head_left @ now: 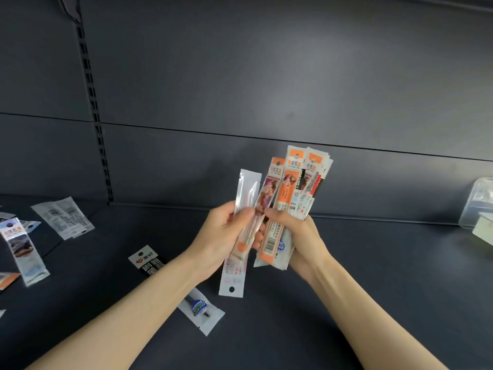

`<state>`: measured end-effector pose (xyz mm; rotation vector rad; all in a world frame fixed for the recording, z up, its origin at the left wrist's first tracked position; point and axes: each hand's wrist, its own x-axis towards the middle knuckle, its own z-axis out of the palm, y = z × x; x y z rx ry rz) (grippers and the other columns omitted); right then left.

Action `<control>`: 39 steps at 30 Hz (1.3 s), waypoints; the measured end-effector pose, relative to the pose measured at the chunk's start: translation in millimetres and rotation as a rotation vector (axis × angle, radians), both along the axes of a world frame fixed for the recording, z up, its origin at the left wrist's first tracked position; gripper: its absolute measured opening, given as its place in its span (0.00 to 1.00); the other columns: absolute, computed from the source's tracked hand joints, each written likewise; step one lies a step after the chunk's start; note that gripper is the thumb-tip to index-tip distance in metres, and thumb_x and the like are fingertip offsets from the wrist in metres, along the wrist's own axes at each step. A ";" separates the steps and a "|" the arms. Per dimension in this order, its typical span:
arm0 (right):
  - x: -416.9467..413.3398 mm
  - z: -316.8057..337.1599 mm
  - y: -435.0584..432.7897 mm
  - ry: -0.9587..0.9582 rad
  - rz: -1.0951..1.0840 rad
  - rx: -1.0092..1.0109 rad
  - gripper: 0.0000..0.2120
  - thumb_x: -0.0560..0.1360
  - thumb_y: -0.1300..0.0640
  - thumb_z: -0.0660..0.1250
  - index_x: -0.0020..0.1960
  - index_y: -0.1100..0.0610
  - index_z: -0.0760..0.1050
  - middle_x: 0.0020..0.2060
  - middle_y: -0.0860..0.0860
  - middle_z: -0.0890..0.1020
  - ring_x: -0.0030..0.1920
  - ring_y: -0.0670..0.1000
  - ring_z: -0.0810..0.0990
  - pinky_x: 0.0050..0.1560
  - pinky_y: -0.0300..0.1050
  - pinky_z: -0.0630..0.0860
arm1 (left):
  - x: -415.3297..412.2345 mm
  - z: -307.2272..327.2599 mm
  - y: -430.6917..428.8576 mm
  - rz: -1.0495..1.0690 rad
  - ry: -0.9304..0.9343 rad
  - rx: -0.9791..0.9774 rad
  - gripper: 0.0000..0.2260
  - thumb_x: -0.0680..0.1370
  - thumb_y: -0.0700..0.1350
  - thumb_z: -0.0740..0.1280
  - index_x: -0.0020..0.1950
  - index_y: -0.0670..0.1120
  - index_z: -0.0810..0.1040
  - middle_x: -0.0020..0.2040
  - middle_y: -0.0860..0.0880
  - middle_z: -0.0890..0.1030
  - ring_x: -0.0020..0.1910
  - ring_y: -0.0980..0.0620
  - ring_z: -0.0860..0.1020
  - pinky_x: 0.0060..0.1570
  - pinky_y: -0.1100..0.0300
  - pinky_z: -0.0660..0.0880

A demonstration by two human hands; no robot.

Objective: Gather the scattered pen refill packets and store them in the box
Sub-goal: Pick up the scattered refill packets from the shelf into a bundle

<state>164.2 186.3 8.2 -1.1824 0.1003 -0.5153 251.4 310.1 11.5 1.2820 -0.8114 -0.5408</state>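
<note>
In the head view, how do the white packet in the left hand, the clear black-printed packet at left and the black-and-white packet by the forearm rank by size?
1. White packet, though it is nearer the camera.
2. Clear black-printed packet.
3. Black-and-white packet, partly hidden by the forearm.

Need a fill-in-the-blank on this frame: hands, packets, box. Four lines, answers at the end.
1. The right hand grips a fanned bundle of packets whose top ends are ____ in colour.
2. The left hand holds one white packet with its hang hole pointing ____.
3. The clear box sits at the ____ edge of the view.
4. The packet with the blue-green logo lies on the shelf, partly under the ____ forearm.

Missing words: orange; down; right; left.
</note>
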 end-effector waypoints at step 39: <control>1.9 -1.4 -9.2 0.040 -0.086 0.073 0.13 0.73 0.66 0.66 0.57 0.57 0.75 0.49 0.57 0.85 0.45 0.52 0.85 0.47 0.52 0.79 | 15.0 8.3 7.5 -0.113 0.164 -0.176 0.18 0.73 0.54 0.65 0.52 0.41 0.83 0.60 0.45 0.81 0.63 0.51 0.77 0.64 0.55 0.72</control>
